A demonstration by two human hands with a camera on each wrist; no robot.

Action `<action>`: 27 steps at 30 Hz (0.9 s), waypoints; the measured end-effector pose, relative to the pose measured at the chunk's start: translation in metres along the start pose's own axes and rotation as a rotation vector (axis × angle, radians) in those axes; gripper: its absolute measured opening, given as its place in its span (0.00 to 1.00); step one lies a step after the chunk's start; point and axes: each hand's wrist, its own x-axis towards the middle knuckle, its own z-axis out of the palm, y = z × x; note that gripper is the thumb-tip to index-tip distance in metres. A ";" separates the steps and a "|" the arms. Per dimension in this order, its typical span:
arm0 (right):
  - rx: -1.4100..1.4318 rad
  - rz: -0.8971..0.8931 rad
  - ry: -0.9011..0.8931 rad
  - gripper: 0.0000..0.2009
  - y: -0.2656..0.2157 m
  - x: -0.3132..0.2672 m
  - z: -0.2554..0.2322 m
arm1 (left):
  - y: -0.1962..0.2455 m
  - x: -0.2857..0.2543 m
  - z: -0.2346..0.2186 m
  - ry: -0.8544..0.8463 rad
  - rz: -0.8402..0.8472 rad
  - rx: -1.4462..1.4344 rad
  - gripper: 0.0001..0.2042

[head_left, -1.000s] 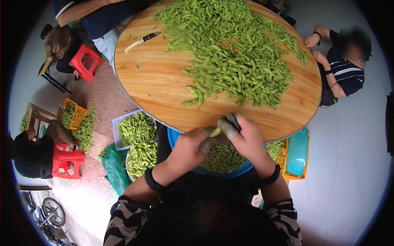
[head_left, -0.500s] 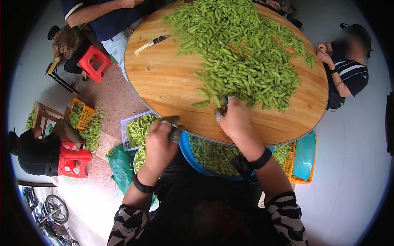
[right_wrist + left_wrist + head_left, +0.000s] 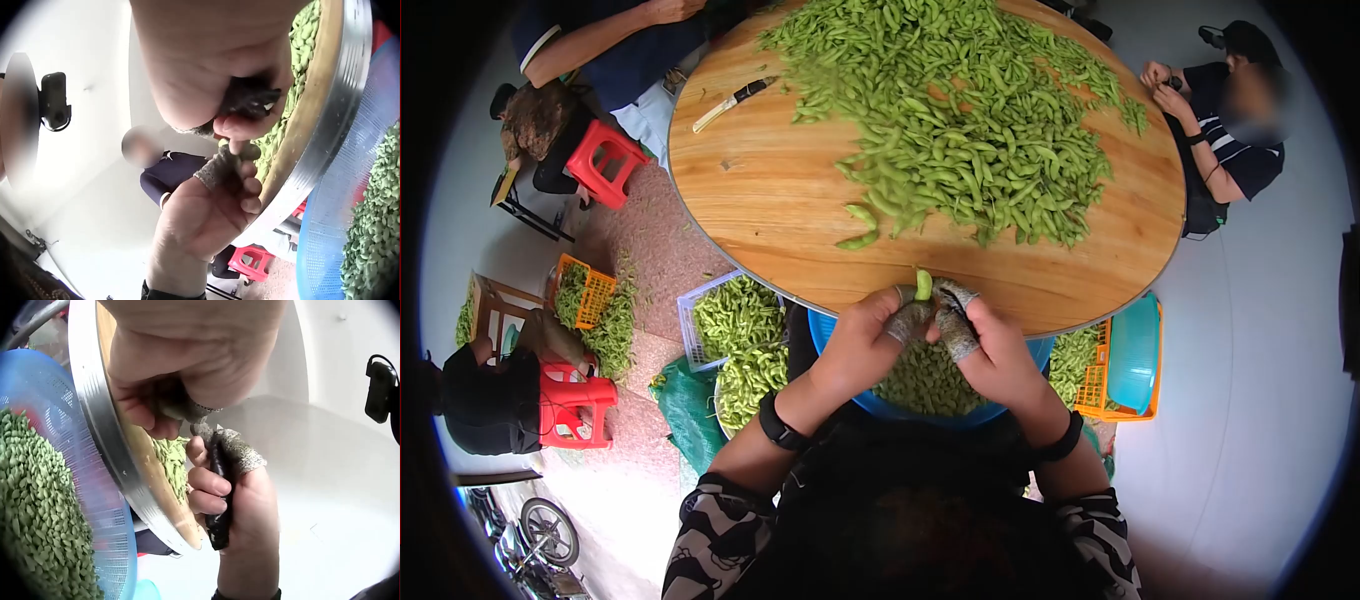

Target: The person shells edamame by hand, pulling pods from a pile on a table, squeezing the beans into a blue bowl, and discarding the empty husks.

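Both hands are together just over the table's near edge. A green soybean pod (image 3: pixel 923 285) sticks up between the fingertips of my left hand (image 3: pixel 850 345), pinched by thumb and fingers. My right hand (image 3: pixel 1005 360) is close beside it, its fingers curled round a slim black handle (image 3: pixel 217 494); the working end is hidden by the fingers. Greyish wraps (image 3: pixel 247 453) cover the thumbs. Below the hands, a blue perforated basin (image 3: pixel 822 326) contains shelled beans (image 3: pixel 44 506). A large heap of pods (image 3: pixel 970 150) covers much of the round wooden table (image 3: pixel 750 220).
A knife (image 3: pixel 735 104) lies at the table's left. Crates of pods (image 3: pixel 725 310) and a green sack (image 3: pixel 685 410) stand on the floor to the left. An orange crate (image 3: pixel 1150 405) is at right. Other people sit around, near red stools (image 3: pixel 605 165).
Half a second ago the hands were apart, the right at the heap's near edge and the left over the table's rim. Now they have met, with a pod in the left hand.
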 end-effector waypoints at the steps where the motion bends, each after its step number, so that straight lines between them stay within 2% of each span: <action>1: 0.055 0.054 -0.056 0.14 0.000 0.000 0.000 | 0.001 0.000 0.000 -0.003 -0.002 0.000 0.08; 3: 0.057 0.060 -0.068 0.15 -0.003 0.001 -0.003 | 0.006 0.000 0.000 -0.046 0.027 0.034 0.12; 5: 0.186 0.252 -0.121 0.15 -0.001 -0.001 -0.007 | 0.013 -0.001 0.003 -0.022 0.070 0.075 0.11; 7: 0.217 0.303 -0.130 0.17 0.001 -0.004 -0.008 | 0.012 -0.001 0.008 -0.005 0.112 0.117 0.10; 9: 0.250 0.354 -0.133 0.20 0.003 -0.008 -0.008 | 0.007 -0.004 0.013 0.133 0.350 0.732 0.07; 10: 0.202 0.304 -0.126 0.18 0.007 -0.010 -0.007 | 0.004 -0.003 0.013 0.120 0.351 0.732 0.07; 12: 0.155 0.257 -0.108 0.15 0.005 -0.012 -0.011 | 0.001 -0.001 0.009 0.031 0.379 0.497 0.01; 13: 0.589 0.450 -0.190 0.13 -0.003 -0.012 -0.018 | 0.001 -0.001 0.003 0.022 0.380 0.497 0.01; 14: 1.028 0.636 -0.272 0.11 -0.009 -0.012 -0.024 | 0.003 -0.003 -0.004 -0.142 0.033 -0.027 0.02; 15: 1.031 0.637 -0.269 0.11 -0.012 -0.011 -0.028 | 0.004 -0.004 -0.007 -0.294 -0.318 -0.548 0.04; 16: 1.106 0.606 -0.354 0.10 -0.014 -0.009 -0.031 | -0.004 -0.003 -0.006 -0.381 -0.252 -0.832 0.06; 17: 1.177 0.571 -0.441 0.10 -0.015 -0.008 -0.033 | -0.003 -0.004 -0.005 -0.384 -0.252 -0.828 0.06; 20: 1.249 0.586 -0.436 0.11 -0.015 -0.012 -0.035 | 0.006 -0.001 -0.001 -0.381 -0.352 -0.982 0.06; 21: 1.251 0.588 -0.435 0.11 -0.017 -0.013 -0.035 | 0.007 0.002 -0.001 -0.360 -0.373 -0.848 0.06; 22: 1.161 0.647 -0.314 0.10 -0.020 -0.013 -0.035 | 0.007 0.004 -0.001 -0.340 -0.393 -0.713 0.06; 23: 1.069 0.702 -0.193 0.11 -0.021 -0.014 -0.034 | 0.005 0.005 0.002 -0.342 -0.395 -0.712 0.06; 24: 1.071 0.699 -0.190 0.11 -0.020 -0.014 -0.032 | 0.002 0.007 0.008 -0.222 -0.122 -0.259 0.06; 25: 0.891 0.690 -0.152 0.12 -0.018 -0.016 -0.029 | 0.002 0.008 0.011 -0.094 0.149 0.192 0.06; 26: 0.713 0.678 -0.115 0.14 -0.016 -0.018 -0.027 | 0.003 0.011 0.006 -0.073 0.312 0.541 0.07; 27: 0.716 0.679 -0.113 0.14 -0.015 -0.018 -0.025 | 0.007 0.010 0.007 -0.077 0.311 0.543 0.07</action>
